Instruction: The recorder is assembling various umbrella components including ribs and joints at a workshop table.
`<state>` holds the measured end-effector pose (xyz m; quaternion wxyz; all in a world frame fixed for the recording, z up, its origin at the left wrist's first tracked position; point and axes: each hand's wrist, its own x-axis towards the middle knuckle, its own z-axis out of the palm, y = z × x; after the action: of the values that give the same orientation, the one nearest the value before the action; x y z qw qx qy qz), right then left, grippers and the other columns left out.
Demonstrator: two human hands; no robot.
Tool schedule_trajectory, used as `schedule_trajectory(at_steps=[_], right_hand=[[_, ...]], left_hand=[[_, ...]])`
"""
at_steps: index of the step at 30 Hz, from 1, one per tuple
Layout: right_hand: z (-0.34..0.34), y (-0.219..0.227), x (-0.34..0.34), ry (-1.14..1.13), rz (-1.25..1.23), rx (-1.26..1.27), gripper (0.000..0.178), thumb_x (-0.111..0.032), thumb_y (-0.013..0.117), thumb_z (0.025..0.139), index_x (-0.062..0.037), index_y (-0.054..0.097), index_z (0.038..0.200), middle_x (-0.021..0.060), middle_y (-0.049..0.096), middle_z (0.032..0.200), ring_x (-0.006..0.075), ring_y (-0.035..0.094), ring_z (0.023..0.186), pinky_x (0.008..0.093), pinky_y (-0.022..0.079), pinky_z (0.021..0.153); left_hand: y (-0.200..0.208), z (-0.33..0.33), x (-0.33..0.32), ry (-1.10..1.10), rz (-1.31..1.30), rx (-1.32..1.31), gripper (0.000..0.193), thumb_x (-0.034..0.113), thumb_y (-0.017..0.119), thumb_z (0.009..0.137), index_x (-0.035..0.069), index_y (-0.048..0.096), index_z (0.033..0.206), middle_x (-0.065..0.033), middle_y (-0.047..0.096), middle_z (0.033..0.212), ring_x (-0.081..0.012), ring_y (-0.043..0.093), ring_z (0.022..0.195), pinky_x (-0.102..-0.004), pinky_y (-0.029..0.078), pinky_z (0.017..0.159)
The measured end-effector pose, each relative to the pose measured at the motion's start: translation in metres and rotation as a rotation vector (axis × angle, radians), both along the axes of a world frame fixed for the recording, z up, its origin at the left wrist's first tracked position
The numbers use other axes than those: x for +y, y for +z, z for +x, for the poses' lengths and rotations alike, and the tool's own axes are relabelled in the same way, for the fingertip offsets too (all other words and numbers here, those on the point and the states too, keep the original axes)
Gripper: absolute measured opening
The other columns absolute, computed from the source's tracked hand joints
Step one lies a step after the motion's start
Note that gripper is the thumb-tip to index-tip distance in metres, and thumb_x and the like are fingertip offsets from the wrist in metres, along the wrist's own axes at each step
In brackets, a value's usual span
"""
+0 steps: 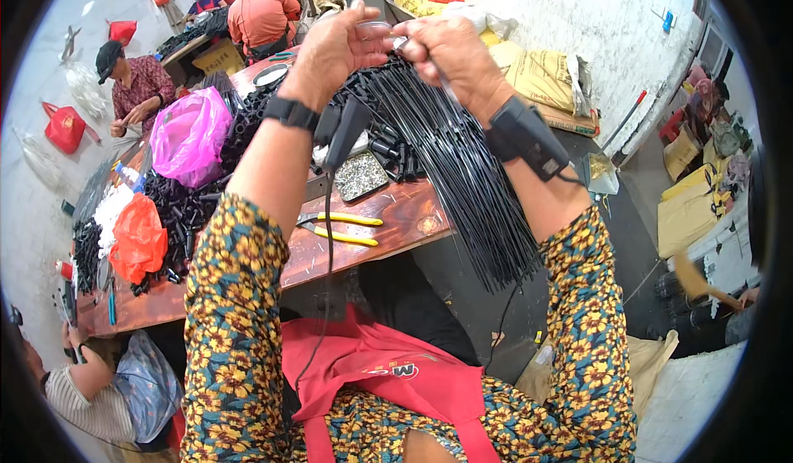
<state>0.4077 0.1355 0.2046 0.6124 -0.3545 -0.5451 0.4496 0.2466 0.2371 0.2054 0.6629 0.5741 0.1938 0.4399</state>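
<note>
Both forearms raised, left hand [334,46] and right hand [450,50] closed, gripping bundle of thin black plastic rods [462,166] at top, rods fanning downward

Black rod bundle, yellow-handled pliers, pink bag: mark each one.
black rod bundle [462,174]: head view, mid-length of the hanging rods.
yellow-handled pliers [351,227]: head view, between the two yellow handles' grips, on the upper handle.
pink bag [188,137]: head view, middle of the bag's bulge.

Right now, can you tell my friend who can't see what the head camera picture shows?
Both raised hands, left hand and right hand, grip the top of a bundle of thin black rods that fans downward. Below sits a wooden table with yellow-handled pliers, a pink plastic bag and black tube pieces.
</note>
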Motion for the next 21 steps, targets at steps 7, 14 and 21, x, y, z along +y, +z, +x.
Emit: schedule_trajectory(at_steps=[7,14,21], right_hand=[[0.064,-0.048,-0.051,-0.125,-0.175,-0.284,0.024,-0.014,0.047,0.095,0.0052,0.06,0.096,0.001,0.052,0.057,0.0052,0.04,0.037,0.0207,0.031,0.033],[0.076,-0.077,-0.161,-0.263,-0.351,-0.617,0.024,-0.014,0.047,0.094,0.0052,0.062,0.094,-0.001,0.05,0.056,0.0045,0.045,0.046,0.0225,0.036,0.042],[0.094,-0.172,-0.151,-0.394,0.067,-0.991,0.017,-0.012,0.05,0.089,0.0033,0.057,0.087,0.0164,0.053,0.064,0.0334,0.055,0.059,0.0396,0.044,0.058]], left_hand=[[-0.106,-0.014,-0.084,0.05,-0.317,0.253,0.025,0.019,0.054,0.093,0.0,0.06,0.108,-0.0113,0.066,0.083,-0.0222,0.066,0.074,-0.0332,0.054,0.065],[-0.162,-0.035,-0.128,0.028,-0.444,0.315,0.027,0.017,0.057,0.092,-0.003,0.059,0.109,-0.014,0.066,0.087,-0.023,0.067,0.073,-0.0337,0.055,0.062],[-0.205,-0.008,-0.111,0.07,-0.59,0.29,0.031,0.021,0.06,0.091,-0.001,0.055,0.112,-0.0174,0.064,0.095,-0.0257,0.066,0.079,-0.036,0.056,0.065]])
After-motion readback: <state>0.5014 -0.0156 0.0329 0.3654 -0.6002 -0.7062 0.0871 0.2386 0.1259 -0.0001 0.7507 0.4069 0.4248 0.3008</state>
